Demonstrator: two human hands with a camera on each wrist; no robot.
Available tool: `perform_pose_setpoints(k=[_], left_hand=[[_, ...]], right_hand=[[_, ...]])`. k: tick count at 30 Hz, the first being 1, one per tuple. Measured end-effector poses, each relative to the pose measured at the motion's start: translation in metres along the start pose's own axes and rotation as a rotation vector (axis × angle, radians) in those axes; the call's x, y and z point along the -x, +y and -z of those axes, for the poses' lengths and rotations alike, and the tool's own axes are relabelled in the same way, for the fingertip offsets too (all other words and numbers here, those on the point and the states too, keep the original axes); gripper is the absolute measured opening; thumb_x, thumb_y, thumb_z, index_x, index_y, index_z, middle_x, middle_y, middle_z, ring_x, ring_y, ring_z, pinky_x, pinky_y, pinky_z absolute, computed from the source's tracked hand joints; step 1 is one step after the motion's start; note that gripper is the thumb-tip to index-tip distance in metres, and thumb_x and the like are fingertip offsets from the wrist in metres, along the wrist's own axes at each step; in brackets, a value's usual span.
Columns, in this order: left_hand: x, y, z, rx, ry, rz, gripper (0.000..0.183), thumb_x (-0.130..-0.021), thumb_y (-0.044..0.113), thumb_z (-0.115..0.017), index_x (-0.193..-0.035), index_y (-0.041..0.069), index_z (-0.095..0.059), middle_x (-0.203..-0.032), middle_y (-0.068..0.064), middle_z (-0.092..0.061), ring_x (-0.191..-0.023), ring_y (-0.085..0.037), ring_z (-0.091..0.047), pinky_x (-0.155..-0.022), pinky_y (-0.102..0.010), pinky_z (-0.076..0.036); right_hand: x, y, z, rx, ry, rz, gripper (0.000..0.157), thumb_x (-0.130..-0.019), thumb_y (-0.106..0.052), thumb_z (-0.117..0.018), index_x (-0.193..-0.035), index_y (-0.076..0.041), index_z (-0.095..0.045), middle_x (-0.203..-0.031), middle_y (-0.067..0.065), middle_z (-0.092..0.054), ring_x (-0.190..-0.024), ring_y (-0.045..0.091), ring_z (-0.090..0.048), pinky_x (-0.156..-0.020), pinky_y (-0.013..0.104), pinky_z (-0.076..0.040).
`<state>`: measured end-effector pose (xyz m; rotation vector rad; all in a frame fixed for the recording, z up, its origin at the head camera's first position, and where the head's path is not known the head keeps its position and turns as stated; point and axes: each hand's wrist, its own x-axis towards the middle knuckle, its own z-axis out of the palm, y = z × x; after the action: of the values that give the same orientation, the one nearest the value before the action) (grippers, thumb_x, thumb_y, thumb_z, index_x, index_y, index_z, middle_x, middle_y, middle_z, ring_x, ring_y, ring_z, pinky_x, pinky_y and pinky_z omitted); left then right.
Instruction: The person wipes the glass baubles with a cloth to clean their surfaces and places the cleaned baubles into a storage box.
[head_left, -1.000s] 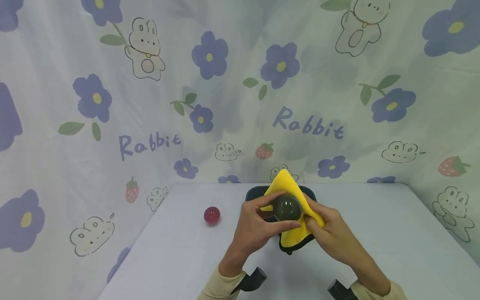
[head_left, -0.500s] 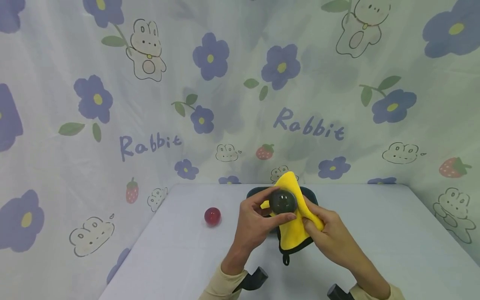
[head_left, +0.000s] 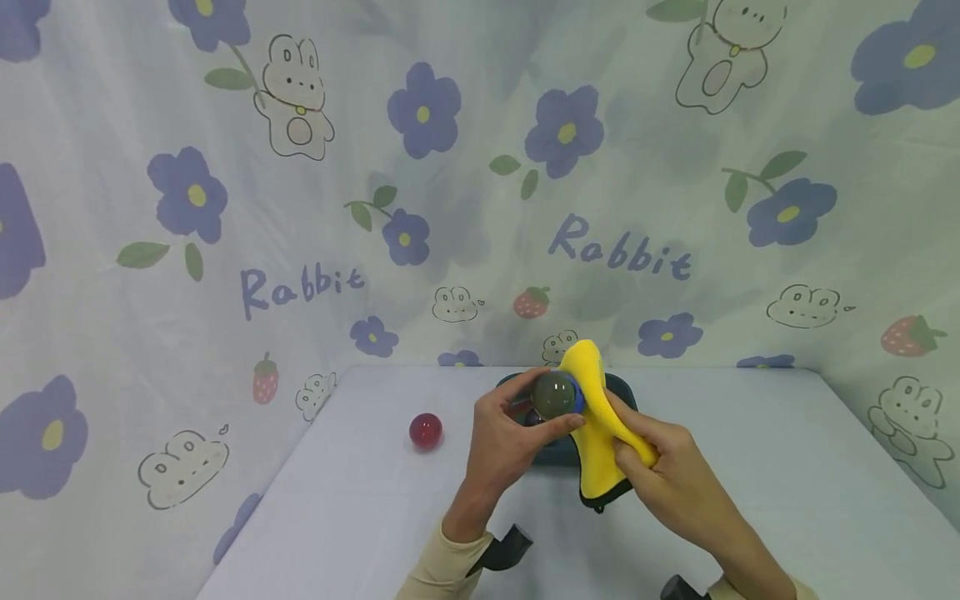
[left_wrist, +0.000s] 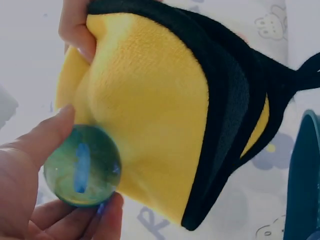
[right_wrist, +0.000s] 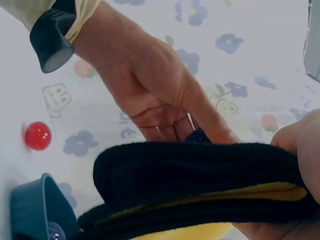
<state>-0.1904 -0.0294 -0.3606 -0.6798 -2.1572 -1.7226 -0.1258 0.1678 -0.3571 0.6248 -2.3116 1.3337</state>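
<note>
A clear, greenish-grey glass ball (head_left: 553, 396) is held by my left hand (head_left: 501, 446), between thumb and fingers. In the left wrist view the ball (left_wrist: 82, 165) looks see-through, with a blue streak on it. My right hand (head_left: 667, 471) grips a yellow cloth (head_left: 597, 437) with a black border, folded over and hanging down. At the head view's angle the cloth stands against the ball's right side. The cloth's dark edge (right_wrist: 200, 165) hides most of the right hand's fingers in the right wrist view, where my left hand (right_wrist: 160, 75) shows beyond it.
Behind the hands stands a dark teal bin (head_left: 557, 457), partly covered by them. A purplish clear ball (right_wrist: 56, 231) lies inside it. On the white table (head_left: 360, 500) to the left sits a red ball (head_left: 426, 432). A printed curtain (head_left: 480, 183) closes off the back.
The ball has shifted slightly left in my left hand. The cloth has moved right and folded narrower, showing more of the bin and of the ball's face.
</note>
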Motion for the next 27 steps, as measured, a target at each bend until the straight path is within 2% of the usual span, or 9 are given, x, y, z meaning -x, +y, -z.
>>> perform_pose_setpoints(k=[5,8,11,16,19,22,27], left_hand=[[-0.001,-0.001,0.000,-0.019,-0.047,0.038,0.056,-0.072,0.034,-0.088,-0.123,0.025,-0.066,-0.115,0.006,-0.070,-0.096,-0.010,-0.068,-0.084,-0.027,-0.060],[0.000,-0.002,0.000,-0.014,-0.103,0.050,0.057,-0.073,0.036,-0.087,-0.124,0.024,-0.066,-0.113,0.006,-0.071,-0.093,-0.009,-0.069,-0.082,-0.024,-0.059],[0.001,-0.004,-0.002,-0.002,-0.167,0.034,0.055,-0.075,0.035,-0.085,-0.125,0.026,-0.066,-0.114,0.006,-0.072,-0.093,-0.008,-0.070,-0.083,-0.023,-0.059],[0.005,-0.001,-0.003,0.008,-0.245,0.008,0.051,-0.077,0.032,-0.084,-0.124,0.025,-0.066,-0.116,0.007,-0.072,-0.099,-0.006,-0.070,-0.088,-0.023,-0.057],[0.007,0.004,-0.002,-0.016,-0.275,0.011,0.050,-0.076,0.034,-0.085,-0.123,0.026,-0.067,-0.114,0.008,-0.072,-0.098,-0.005,-0.069,-0.088,-0.022,-0.057],[0.008,0.010,0.000,-0.036,-0.301,0.007,0.050,-0.076,0.036,-0.085,-0.122,0.026,-0.068,-0.112,0.009,-0.071,-0.095,-0.004,-0.069,-0.085,-0.021,-0.058],[0.008,0.016,0.001,-0.006,-0.322,-0.018,0.049,-0.075,0.032,-0.086,-0.121,0.023,-0.069,-0.111,0.006,-0.071,-0.094,-0.004,-0.068,-0.080,-0.021,-0.059]], right_hand=[[0.000,0.001,-0.001,0.038,0.032,0.050,0.056,-0.088,0.012,-0.055,-0.142,-0.002,-0.050,-0.117,0.016,-0.069,-0.074,0.006,-0.059,-0.061,0.020,-0.057],[-0.001,0.003,-0.001,0.069,0.046,0.085,0.062,-0.086,0.014,-0.055,-0.143,-0.009,-0.051,-0.123,0.015,-0.068,-0.073,0.005,-0.057,-0.058,0.018,-0.053],[-0.003,0.006,-0.002,0.115,0.055,0.135,0.068,-0.084,0.016,-0.055,-0.145,-0.015,-0.050,-0.134,0.014,-0.063,-0.076,0.006,-0.056,-0.055,0.017,-0.049],[-0.006,0.008,-0.002,0.192,0.056,0.181,0.072,-0.083,0.016,-0.057,-0.146,-0.016,-0.048,-0.146,0.008,-0.055,-0.091,0.010,-0.061,-0.070,0.013,-0.055],[-0.007,0.011,-0.001,0.180,0.038,0.154,0.072,-0.084,0.016,-0.057,-0.147,-0.019,-0.047,-0.145,0.006,-0.056,-0.093,0.011,-0.061,-0.076,0.017,-0.058],[-0.007,0.014,0.000,0.124,0.014,0.107,0.071,-0.086,0.015,-0.054,-0.146,-0.021,-0.048,-0.136,0.009,-0.062,-0.084,0.009,-0.060,-0.069,0.019,-0.058],[-0.007,0.019,0.001,0.025,-0.017,0.069,0.060,-0.090,0.013,-0.050,-0.144,-0.012,-0.050,-0.118,0.014,-0.068,-0.074,0.006,-0.057,-0.061,0.021,-0.055]])
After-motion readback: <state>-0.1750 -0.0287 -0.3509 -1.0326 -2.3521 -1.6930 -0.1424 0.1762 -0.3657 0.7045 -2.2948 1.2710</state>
